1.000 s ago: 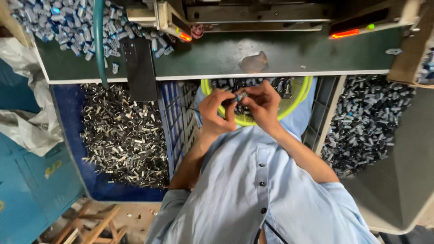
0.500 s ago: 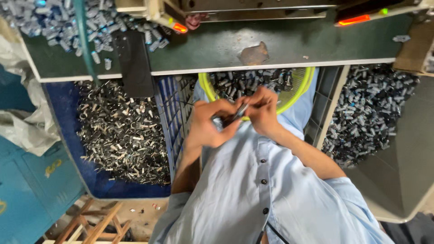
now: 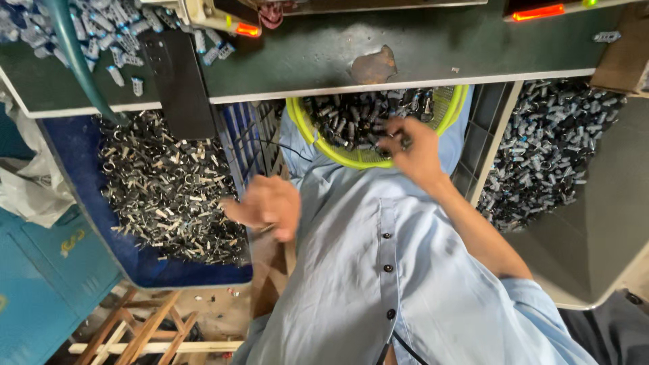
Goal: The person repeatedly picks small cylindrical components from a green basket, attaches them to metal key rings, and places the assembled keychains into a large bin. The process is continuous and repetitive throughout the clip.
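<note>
Over the yellow-green basket [image 3: 307, 128] of small dark parts [image 3: 351, 118] on the lap, the right hand [image 3: 416, 152] seemingly pinches one, best picked singly, while the blurred left hand [image 3: 267, 206] hovers half-curled right of the blue bin [image 3: 74, 176].

A single head-worn camera looks steeply down from above the dark green workbench [image 3: 419, 51], which runs across the top of the frame. Below the bench edge it takes in the person's own shirt front, close up, with bins of small parts to either side of the bench's underside and floor at the lower left
</note>
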A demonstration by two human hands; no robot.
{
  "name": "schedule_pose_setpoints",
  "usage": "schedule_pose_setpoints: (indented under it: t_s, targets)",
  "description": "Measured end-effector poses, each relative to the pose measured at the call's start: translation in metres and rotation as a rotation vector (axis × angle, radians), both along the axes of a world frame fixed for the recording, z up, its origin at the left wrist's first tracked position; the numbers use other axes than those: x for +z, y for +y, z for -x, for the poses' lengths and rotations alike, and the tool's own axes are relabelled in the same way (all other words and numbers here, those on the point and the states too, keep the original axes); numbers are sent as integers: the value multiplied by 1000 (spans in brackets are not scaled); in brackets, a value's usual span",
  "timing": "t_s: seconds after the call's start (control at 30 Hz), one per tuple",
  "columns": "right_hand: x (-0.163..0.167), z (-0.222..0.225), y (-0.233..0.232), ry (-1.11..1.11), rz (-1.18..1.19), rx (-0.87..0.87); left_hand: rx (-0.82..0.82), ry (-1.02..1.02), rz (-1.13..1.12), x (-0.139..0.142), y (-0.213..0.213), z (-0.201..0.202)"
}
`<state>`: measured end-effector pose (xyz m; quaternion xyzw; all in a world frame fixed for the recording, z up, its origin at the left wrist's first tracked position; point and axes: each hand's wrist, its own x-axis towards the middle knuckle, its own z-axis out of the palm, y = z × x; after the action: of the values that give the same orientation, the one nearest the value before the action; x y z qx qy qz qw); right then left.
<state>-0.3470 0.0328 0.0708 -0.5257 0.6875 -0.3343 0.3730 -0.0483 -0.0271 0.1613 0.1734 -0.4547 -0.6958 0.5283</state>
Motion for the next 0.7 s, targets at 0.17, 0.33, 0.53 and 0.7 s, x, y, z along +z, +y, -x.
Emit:
schedule_pose_setpoints:
  t_s: [0.17, 0.33, 0.53, 0.7]
  targets:
    - [-16, 6, -47, 506, 323, 108, -279, -370, -285, -54, -8, 12]
    - [-24, 17, -66, 615, 121, 106, -264, -672, -278, -87, 7, 57]
    - [-10, 7, -10, 131, 381, -153, 96, -834, 173, -45, 6, 68]
    - [8, -14, 4, -216, 117, -317, 128, -791, 330, -17, -22, 104]
